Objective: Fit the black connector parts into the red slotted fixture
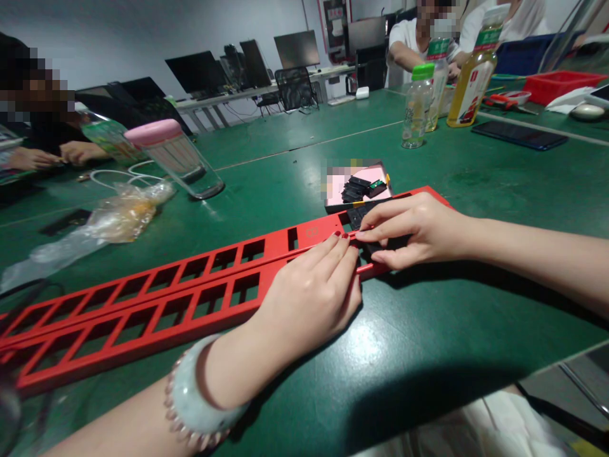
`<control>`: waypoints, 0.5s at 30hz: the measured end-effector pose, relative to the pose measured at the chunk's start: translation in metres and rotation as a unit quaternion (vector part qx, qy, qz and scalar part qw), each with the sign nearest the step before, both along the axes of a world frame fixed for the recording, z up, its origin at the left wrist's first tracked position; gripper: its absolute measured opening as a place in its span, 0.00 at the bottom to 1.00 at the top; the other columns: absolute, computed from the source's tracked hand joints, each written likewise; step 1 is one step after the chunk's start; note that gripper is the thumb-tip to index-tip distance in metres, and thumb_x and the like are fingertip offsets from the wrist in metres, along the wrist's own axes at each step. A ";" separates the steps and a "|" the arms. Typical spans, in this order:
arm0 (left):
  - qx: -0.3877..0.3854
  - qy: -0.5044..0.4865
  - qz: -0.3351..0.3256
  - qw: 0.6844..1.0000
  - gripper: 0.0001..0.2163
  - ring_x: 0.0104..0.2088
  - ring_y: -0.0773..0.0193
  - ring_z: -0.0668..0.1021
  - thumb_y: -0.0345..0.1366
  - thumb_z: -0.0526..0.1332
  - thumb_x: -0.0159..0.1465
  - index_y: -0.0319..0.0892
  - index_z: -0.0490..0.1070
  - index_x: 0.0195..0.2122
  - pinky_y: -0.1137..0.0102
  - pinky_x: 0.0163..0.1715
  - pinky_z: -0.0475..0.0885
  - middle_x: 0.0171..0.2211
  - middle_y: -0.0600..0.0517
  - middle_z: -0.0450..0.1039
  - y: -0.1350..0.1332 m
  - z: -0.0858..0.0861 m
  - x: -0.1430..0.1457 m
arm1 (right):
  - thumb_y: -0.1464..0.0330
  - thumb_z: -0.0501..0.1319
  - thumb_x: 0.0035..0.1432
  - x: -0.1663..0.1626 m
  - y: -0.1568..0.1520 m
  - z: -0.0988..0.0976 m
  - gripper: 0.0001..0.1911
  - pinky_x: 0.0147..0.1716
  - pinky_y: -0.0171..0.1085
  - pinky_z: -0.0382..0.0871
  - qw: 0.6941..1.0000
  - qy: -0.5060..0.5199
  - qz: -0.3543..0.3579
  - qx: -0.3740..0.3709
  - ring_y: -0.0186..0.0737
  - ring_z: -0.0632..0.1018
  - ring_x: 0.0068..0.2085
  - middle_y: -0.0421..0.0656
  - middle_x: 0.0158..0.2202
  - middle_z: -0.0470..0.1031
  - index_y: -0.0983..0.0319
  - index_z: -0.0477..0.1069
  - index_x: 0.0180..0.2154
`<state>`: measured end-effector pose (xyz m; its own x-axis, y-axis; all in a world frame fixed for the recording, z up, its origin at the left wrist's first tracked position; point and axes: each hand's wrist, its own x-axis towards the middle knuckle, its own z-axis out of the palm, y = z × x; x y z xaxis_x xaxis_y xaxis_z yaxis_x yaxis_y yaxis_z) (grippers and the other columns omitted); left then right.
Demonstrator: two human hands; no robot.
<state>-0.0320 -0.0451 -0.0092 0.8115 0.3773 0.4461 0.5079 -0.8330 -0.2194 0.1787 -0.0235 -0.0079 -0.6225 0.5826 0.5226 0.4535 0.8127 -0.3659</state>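
A long red metal frame (157, 298) with two rows of rectangular slots lies slantwise across the green table (419, 343). My left hand (314, 292) rests palm down on the frame, fingers together and stretched flat. My right hand (413, 228) lies over the frame's right end, its fingers pressing a small black part (356, 216) seated there. Just behind, a pink tray (340, 184) holds several loose black parts (359, 188).
A pink-lidded clear jar (176, 155), a crumpled plastic bag (118, 216) and a white cable lie at left. Bottles (473, 70) and a dark phone (518, 134) stand at back right, near a red bin (561, 84). Other people sit at far left and at the back.
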 end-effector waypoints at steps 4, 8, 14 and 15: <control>-0.003 0.000 0.001 1.000 0.14 0.47 0.54 0.72 0.32 0.53 0.59 0.30 0.68 0.44 0.62 0.48 0.70 0.45 0.39 0.70 0.000 0.001 0.001 | 0.65 0.60 0.50 0.000 0.001 0.001 0.11 0.35 0.34 0.69 1.000 0.003 0.000 -0.015 0.36 0.75 0.35 0.45 0.36 0.74 0.62 0.76 0.35; -0.007 -0.004 0.000 1.000 0.14 0.47 0.54 0.72 0.31 0.53 0.59 0.30 0.68 0.44 0.62 0.48 0.70 0.45 0.40 0.70 -0.001 0.001 0.001 | 0.65 0.60 0.50 0.000 0.002 0.003 0.11 0.34 0.34 0.69 0.999 0.007 -0.003 -0.037 0.36 0.74 0.34 0.45 0.35 0.75 0.62 0.76 0.36; -0.002 -0.003 0.001 1.000 0.14 0.47 0.54 0.73 0.32 0.54 0.59 0.30 0.68 0.44 0.63 0.48 0.70 0.45 0.39 0.70 0.000 0.000 0.001 | 0.65 0.61 0.50 0.000 0.002 0.005 0.11 0.35 0.35 0.69 0.999 -0.003 0.007 -0.046 0.35 0.74 0.34 0.44 0.36 0.74 0.62 0.76 0.36; -0.002 -0.001 0.001 1.000 0.14 0.47 0.54 0.73 0.32 0.54 0.59 0.29 0.68 0.44 0.63 0.48 0.70 0.45 0.39 0.70 0.000 0.001 0.001 | 0.65 0.61 0.50 0.001 0.002 0.005 0.11 0.35 0.35 0.68 0.999 -0.008 0.010 -0.043 0.35 0.74 0.35 0.45 0.36 0.73 0.62 0.76 0.36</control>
